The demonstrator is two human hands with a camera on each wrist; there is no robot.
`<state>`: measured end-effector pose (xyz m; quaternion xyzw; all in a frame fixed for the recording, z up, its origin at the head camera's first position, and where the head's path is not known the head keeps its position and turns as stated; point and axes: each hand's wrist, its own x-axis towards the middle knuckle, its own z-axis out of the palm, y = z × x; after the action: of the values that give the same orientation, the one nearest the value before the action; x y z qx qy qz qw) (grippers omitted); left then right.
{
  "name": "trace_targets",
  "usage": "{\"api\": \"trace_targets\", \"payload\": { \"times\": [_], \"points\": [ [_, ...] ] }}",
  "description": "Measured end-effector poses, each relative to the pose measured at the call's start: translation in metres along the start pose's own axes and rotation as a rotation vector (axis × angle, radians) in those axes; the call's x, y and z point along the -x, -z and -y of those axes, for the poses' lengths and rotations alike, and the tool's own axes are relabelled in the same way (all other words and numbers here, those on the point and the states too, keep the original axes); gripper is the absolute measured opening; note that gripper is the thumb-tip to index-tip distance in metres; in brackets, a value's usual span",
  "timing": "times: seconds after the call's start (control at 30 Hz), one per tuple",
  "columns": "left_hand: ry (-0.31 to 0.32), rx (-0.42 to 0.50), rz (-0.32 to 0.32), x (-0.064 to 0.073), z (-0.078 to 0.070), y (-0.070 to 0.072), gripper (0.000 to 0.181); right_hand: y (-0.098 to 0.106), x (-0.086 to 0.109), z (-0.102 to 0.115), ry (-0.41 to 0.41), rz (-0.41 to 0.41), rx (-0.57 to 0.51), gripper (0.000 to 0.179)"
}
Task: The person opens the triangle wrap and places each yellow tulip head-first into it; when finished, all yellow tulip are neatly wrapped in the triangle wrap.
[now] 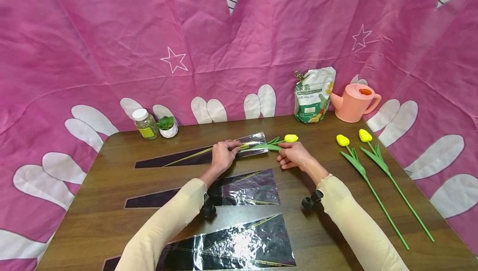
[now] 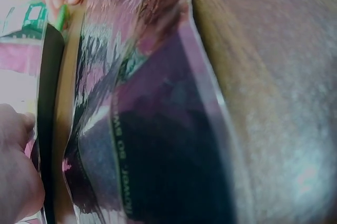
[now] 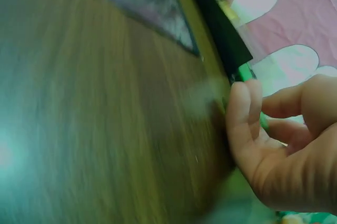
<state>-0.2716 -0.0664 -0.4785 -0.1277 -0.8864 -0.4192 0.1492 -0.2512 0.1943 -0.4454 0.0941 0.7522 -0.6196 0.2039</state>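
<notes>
A yellow artificial tulip lies partly in the farthest flower sleeve, dark and clear plastic with gold lines. Its bloom and leaf tips stick out past the sleeve's right end. My right hand pinches the tulip's green part just below the bloom; the right wrist view shows this hand with thumb and fingers together on the green. My left hand grips the sleeve around its middle, beside a yellow patch. In the left wrist view only part of the left hand shows at the left edge.
Two more sleeves, a middle one and a near one, lie flat. Two yellow tulips lie at the right. Along the back stand a jar, a small potted plant, a white-green pouch and a pink watering can.
</notes>
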Motion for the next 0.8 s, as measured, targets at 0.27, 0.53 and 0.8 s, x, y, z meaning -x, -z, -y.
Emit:
{"api": "trace_targets", "payload": {
  "times": [0.27,0.53,0.8],
  "points": [
    [-0.037,-0.034,-0.008,0.001,0.000,0.001,0.011,0.020,0.009,0.002,0.329,-0.172,0.540,0.028],
    [-0.056,-0.042,-0.010,0.000,0.000,0.000,0.011,0.060,0.000,0.003,0.613,-0.337,0.753,0.026],
    [-0.056,-0.042,0.004,0.000,0.000,0.001,0.008,0.073,-0.012,-0.003,0.559,-0.188,0.771,0.039]
  ]
}}
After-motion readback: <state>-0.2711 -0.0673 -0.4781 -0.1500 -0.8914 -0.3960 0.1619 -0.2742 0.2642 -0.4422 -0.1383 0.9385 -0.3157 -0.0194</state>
